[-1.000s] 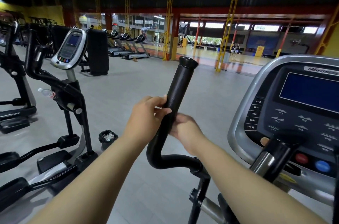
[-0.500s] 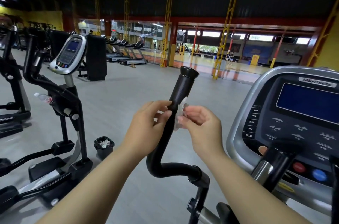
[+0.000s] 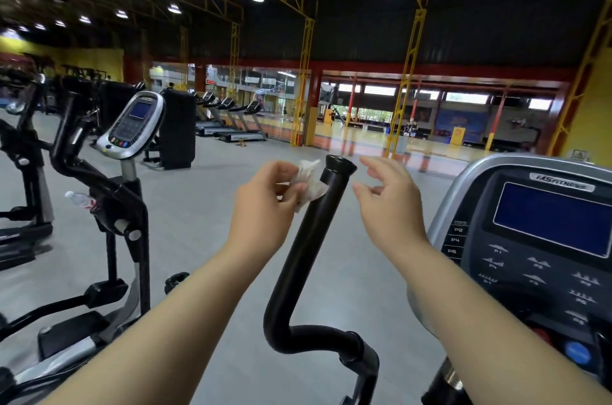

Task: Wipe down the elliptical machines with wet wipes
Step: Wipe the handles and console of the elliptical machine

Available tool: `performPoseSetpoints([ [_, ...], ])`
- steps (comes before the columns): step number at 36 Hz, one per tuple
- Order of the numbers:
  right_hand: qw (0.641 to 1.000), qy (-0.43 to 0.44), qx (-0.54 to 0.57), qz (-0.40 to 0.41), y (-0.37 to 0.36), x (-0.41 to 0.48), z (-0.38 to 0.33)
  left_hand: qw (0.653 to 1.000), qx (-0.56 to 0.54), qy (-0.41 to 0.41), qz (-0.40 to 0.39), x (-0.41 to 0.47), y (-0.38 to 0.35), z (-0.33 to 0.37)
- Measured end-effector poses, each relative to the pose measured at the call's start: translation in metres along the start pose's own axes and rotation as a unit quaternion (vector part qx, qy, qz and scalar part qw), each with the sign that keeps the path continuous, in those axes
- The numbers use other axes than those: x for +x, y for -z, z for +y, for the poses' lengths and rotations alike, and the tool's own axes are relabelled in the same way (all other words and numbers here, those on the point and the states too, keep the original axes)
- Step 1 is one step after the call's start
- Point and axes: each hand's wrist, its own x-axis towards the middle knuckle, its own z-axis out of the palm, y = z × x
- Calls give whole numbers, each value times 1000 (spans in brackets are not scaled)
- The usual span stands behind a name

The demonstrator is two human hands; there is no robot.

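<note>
The black handlebar point(image 3: 311, 239) of the elliptical in front of me rises from a bend at the bottom to a capped top at centre. My left hand point(image 3: 265, 202) pinches a crumpled white wet wipe point(image 3: 308, 184), which touches the left side of the bar just below its cap. My right hand point(image 3: 390, 202) hovers to the right of the bar with fingers spread, holding nothing. The machine's grey console point(image 3: 536, 239) with a blue screen fills the right side.
A second elliptical point(image 3: 132, 152) with its own console stands on the left, a water bottle point(image 3: 79, 198) in its holder. A small black bin point(image 3: 175, 282) sits on the grey floor between the machines. Treadmills point(image 3: 231, 126) line the far glass wall.
The wipe passed from my right hand into my left. Both hands rose along the bar to its top, and my right hand let go and opened.
</note>
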Motion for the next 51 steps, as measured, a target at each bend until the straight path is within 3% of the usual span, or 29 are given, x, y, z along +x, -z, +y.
performPoseSetpoints([
  [7, 998, -54, 14, -44, -5, 19, 2, 996, 39, -68, 36, 29, -23, 24],
  [14, 996, -75, 26, -51, -3, 27, 12, 985, 88, -145, 10, 17, -42, 9],
  [19, 990, -96, 97, -42, -9, 24, 15, 995, 51, -87, 25, 0, -37, -14],
  [24, 987, -90, 130, -20, -16, 17, 12, 988, 95, -117, 12, -28, -28, -51],
  [28, 986, -92, 141, -16, -31, -6, 3, 989, 121, -80, -1, -54, -18, -76],
  [36, 965, -180, 181, -55, -67, -65, 14, 993, 115, -40, -6, -83, -12, -89],
  [45, 965, -204, 157, -45, -77, -79, 21, 990, 97, 101, -16, -123, -1, -119],
  [51, 961, -217, 161, -51, -81, -81, 29, 992, 95, 63, -52, -107, 0, -97],
])
